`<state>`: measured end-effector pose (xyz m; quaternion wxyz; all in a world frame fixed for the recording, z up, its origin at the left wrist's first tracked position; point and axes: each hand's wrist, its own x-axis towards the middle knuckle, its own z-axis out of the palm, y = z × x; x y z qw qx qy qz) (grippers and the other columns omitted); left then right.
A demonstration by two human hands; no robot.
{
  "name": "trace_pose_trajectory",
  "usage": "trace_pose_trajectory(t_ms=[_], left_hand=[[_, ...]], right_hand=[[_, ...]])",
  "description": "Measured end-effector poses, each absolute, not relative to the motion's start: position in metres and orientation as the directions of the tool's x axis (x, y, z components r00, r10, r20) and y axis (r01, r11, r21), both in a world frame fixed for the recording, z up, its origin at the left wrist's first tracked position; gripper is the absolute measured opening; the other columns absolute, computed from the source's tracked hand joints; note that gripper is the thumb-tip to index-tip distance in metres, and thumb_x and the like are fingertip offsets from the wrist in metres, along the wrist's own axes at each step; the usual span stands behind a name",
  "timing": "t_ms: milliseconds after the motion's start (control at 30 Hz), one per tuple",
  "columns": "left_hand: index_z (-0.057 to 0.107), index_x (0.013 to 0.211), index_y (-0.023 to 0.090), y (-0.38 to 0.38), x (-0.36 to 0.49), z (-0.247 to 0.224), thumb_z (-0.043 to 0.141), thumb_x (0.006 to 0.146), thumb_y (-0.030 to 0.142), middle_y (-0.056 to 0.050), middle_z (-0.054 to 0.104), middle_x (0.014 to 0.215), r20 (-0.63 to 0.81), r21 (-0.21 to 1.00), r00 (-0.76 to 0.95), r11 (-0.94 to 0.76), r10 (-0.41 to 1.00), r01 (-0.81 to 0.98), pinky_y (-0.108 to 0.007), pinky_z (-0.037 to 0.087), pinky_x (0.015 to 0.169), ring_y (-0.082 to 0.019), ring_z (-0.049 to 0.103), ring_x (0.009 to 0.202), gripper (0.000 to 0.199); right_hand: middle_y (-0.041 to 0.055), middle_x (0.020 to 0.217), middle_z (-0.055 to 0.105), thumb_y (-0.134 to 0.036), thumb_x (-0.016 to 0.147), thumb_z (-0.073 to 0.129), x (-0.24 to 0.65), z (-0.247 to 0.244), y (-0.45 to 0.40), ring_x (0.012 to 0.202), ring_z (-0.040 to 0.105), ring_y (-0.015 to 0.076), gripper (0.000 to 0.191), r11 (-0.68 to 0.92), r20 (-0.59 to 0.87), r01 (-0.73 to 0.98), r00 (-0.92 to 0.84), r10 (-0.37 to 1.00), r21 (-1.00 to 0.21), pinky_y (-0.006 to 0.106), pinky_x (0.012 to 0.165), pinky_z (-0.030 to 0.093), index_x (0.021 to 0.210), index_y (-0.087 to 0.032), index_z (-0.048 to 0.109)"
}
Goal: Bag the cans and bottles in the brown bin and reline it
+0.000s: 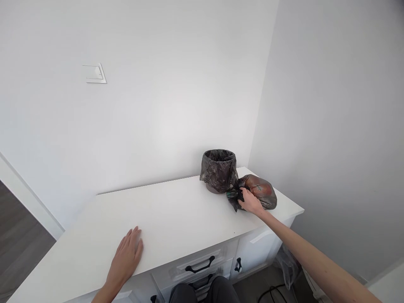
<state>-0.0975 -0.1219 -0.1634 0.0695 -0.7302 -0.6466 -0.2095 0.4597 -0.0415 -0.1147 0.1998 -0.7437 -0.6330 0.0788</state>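
Observation:
A tied black plastic bag point(260, 191), with something reddish-brown showing through it, lies at the right end of the white cabinet top point(176, 210). My right hand point(251, 201) is at the bag's gathered neck, fingers curled on the dark plastic. Just left of it, against the back wall, stands a small round bin point(218, 174) lined with a black bag folded over its rim. My left hand point(126, 254) rests flat on the cabinet top near the front edge, fingers spread and holding nothing.
Black-handled drawers point(202, 264) and a door form the cabinet's front. White walls meet behind its right end, and a switch point(96, 73) is on the back wall. Clear plastic point(288, 267) and a black cable point(273, 289) lie on the floor at lower right.

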Motion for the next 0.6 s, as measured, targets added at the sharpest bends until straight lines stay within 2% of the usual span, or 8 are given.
trace_pose_trajectory(t_ms=[167, 333, 467, 600], left_hand=[[0.056, 0.143, 0.013, -0.129, -0.092, -0.159, 0.032, 0.101, 0.044, -0.013, 0.056, 0.155, 0.379, 0.179, 0.051, -0.128, 0.924, 0.976, -0.051, 0.04, 0.122, -0.03, 0.048, 0.147, 0.057], [0.057, 0.141, 0.012, -0.131, -0.087, -0.153, 0.032, 0.101, 0.042, -0.014, 0.057, 0.153, 0.376, 0.186, 0.047, -0.126, 0.926, 0.974, -0.051, 0.04, 0.122, -0.03, 0.049, 0.146, 0.056], [0.058, 0.14, 0.012, -0.132, -0.085, -0.151, 0.03, 0.101, 0.041, -0.014, 0.058, 0.152, 0.37, 0.182, 0.038, -0.112, 0.928, 0.977, -0.049, 0.038, 0.123, -0.029, 0.048, 0.147, 0.056], [0.059, 0.139, 0.013, -0.134, -0.083, -0.148, 0.031, 0.101, 0.04, -0.013, 0.058, 0.152, 0.368, 0.184, 0.036, -0.11, 0.929, 0.977, -0.049, 0.038, 0.123, -0.029, 0.048, 0.147, 0.054]], right_hand=[[0.0171, 0.131, 0.064, -0.029, 0.099, 0.052, 0.448, -0.131, -0.038, 0.106, 0.069, 0.0305, 0.035, -0.193, 0.15, 0.897, 0.271, 0.951, -0.397, 0.034, 0.074, 0.046, 0.132, -0.019, 0.05], [0.0101, 0.115, 0.07, -0.03, 0.102, 0.05, 0.439, -0.142, -0.052, 0.093, 0.07, 0.0254, 0.015, -0.153, 0.219, 0.901, 0.259, 0.941, -0.407, 0.029, 0.065, 0.037, 0.113, -0.022, 0.055], [0.0069, 0.11, 0.071, -0.031, 0.103, 0.048, 0.422, -0.153, -0.069, 0.086, 0.069, 0.0218, 0.011, -0.085, 0.28, 0.904, 0.218, 0.935, -0.42, 0.027, 0.061, 0.033, 0.107, -0.023, 0.054], [0.0056, 0.109, 0.071, -0.034, 0.104, 0.045, 0.394, -0.168, -0.084, 0.089, 0.069, 0.0221, 0.013, 0.041, 0.388, 0.886, 0.16, 0.908, -0.461, 0.028, 0.064, 0.039, 0.105, -0.024, 0.052]])
